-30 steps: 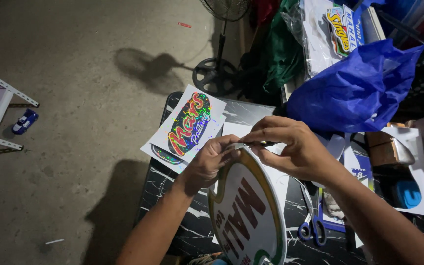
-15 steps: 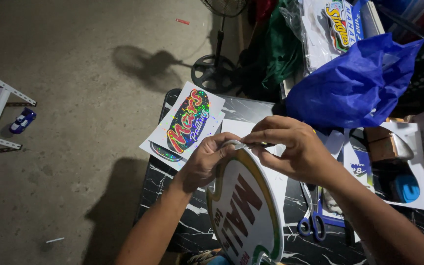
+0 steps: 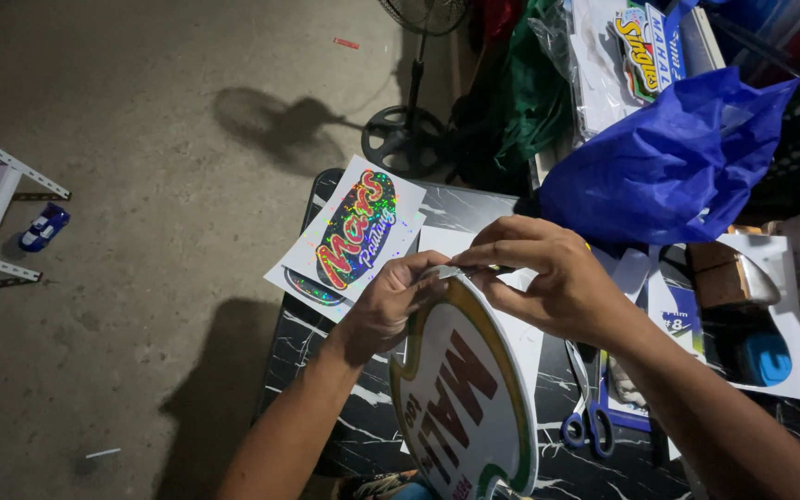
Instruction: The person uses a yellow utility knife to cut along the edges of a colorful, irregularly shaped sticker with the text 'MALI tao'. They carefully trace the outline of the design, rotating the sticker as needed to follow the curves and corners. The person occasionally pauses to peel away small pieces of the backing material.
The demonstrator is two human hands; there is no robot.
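From the head camera, the dark marbled counter (image 3: 474,208) ends at its left edge beside bare concrete floor (image 3: 159,241), where the open room lies. The right side is crowded: a blue bag (image 3: 668,162), scissors (image 3: 590,417) and papers sit close to the arms. Glittery stickers (image 3: 354,236) overhang the counter's left corner. The person's left hand (image 3: 389,306) and right hand (image 3: 543,273) meet at the top rim of an oval sign (image 3: 465,398), held tilted above the counter. Each grip is nearly closed, fingertips pinching the sign's rim.
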